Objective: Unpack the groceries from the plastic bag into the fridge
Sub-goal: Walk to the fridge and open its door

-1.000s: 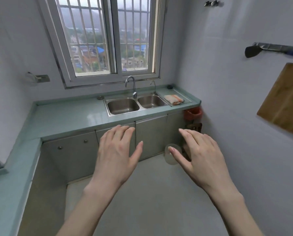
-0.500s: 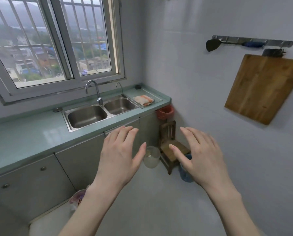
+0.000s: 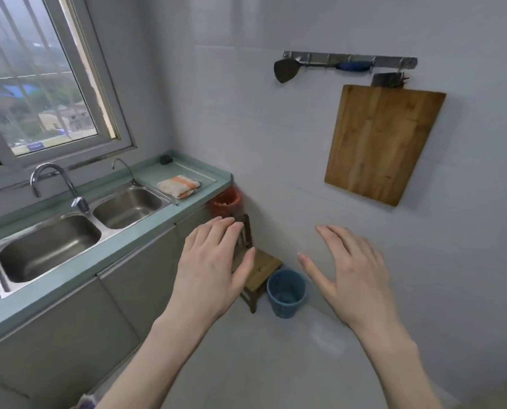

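left hand (image 3: 209, 270): held out in the air, fingers straight, nothing gripped | right hand (image 3: 354, 273): likewise spread flat, nothing held | bag, groceries, fridge: none seen in the head view | below the hands: small wooden chair (image 3: 259, 268), blue bin (image 3: 286, 292) beside it, touching perhaps | double sink (image 3: 69, 231) set at left

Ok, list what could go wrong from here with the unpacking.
1. Neither the bag nor the fridge is in view, and both the left hand and right hand are open and hold nothing, so the job may simply stall while they are looked for.
2. The small wooden chair and blue bin stand on the floor close ahead, so walking forward without looking could end in a trip.
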Available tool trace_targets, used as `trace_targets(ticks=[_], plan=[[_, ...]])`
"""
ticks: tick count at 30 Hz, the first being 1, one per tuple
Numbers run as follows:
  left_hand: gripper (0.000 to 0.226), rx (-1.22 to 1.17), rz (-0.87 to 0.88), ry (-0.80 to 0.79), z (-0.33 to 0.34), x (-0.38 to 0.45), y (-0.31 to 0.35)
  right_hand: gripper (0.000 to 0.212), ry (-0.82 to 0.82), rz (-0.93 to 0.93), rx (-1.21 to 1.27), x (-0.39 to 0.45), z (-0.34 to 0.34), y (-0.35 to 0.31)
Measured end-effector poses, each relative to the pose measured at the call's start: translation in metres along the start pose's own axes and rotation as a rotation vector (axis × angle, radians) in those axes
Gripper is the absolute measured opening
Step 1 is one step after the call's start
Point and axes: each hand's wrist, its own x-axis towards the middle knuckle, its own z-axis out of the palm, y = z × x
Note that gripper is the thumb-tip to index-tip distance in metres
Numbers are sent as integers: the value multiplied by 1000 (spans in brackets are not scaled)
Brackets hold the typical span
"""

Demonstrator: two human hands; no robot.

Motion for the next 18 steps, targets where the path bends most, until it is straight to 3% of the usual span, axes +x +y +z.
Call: trace_targets(ticks=[18], plan=[[45, -341, 419, -42, 123, 153, 145, 67, 162, 371, -365, 22, -35, 156]])
